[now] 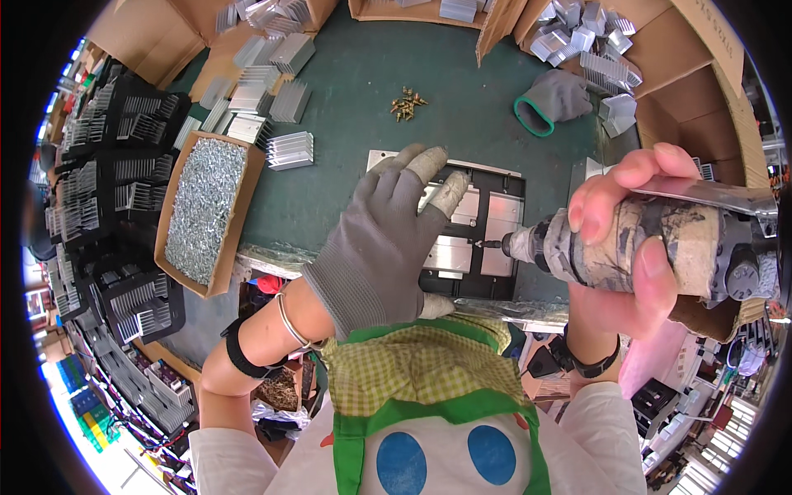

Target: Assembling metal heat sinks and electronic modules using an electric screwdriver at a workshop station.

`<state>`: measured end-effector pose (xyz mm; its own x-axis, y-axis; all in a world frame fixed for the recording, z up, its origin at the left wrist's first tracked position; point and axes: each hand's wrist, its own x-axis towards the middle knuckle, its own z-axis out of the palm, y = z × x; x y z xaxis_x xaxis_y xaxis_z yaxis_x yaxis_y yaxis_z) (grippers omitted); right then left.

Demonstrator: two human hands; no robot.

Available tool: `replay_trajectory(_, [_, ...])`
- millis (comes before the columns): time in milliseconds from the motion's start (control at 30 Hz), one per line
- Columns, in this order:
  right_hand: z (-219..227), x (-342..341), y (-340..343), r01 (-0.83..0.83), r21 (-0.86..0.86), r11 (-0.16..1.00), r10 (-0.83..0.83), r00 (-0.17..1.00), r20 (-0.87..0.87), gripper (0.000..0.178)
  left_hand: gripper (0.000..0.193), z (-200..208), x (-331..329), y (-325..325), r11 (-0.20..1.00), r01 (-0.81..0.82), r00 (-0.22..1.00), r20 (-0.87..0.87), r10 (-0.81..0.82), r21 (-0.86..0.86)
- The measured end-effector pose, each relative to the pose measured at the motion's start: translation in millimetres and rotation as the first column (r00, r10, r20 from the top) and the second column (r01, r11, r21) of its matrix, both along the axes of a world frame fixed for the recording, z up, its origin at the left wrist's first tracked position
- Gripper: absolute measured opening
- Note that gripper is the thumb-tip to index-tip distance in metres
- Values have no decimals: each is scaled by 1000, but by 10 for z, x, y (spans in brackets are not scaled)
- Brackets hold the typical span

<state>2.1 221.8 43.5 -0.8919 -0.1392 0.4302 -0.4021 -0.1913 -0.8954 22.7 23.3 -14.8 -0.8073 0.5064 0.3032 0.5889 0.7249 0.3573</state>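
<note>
My left hand (388, 231), in a grey glove with pale fingertips, lies spread over the left part of a black frame (481, 223) with silver metal plates in it. The frame lies flat near the table's front edge. In my bare right hand (631, 223) is a power screwdriver (639, 247) wrapped in worn tape, the fingers closed round its body. Its bit (488, 244) points left at the frame's middle bar, its tip at or just above the bar. Whether a screw sits under the tip is too small to tell. My left palm hides part of the frame.
A cardboard box of small screws (206, 210) stands at the left, beside finned heat sinks (289, 151) and stacked black frames (136, 190). Brass-coloured screws (407, 105) lie in a small pile beyond the frame. A grey glove (554, 101) rests by an open carton (685, 91) at right.
</note>
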Motion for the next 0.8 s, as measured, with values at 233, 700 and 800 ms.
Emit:
replay_trajectory(233, [1, 0, -69, -27, 39, 999, 26, 1000, 13, 59, 95, -32, 4, -24, 1000, 5, 1000, -26, -5, -5])
replay_trajectory(700, [-40, -154, -195, -221, 43, 974, 221, 975, 2, 61, 82, 42, 41, -16, 997, -4, 997, 77, -2, 71])
replay_trajectory(800, [-46, -159, -242, -233, 74, 970, 233, 972, 14, 59, 77, 33, 39, -5, 993, -21, 995, 103, 9, 116])
